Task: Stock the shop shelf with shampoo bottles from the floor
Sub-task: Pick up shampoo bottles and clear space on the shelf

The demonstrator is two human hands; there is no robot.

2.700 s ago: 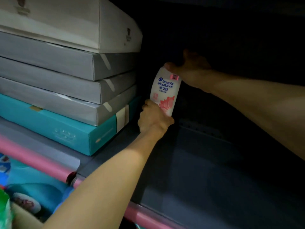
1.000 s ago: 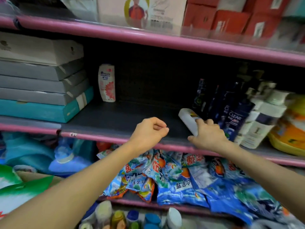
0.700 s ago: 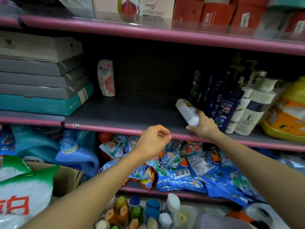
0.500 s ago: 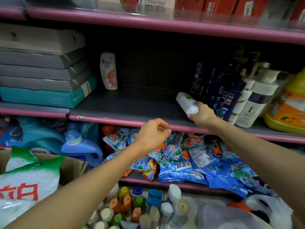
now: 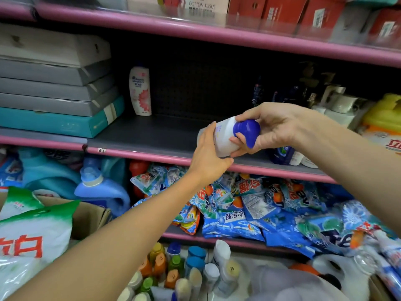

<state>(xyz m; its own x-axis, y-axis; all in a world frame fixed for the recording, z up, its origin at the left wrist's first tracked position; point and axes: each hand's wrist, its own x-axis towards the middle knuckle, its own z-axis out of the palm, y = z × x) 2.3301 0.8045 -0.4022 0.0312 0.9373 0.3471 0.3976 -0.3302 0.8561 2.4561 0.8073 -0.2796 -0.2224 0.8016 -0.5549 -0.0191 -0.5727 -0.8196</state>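
Both the left hand point(image 5: 208, 157) and right hand point(image 5: 275, 129) grip the white bottle point(image 5: 224, 139), apparently rigid, smooth, light; best held mid-body.

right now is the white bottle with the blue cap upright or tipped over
Tipped. The white bottle lies sideways above the shelf edge, blue cap toward the camera, held between the left hand and right hand.
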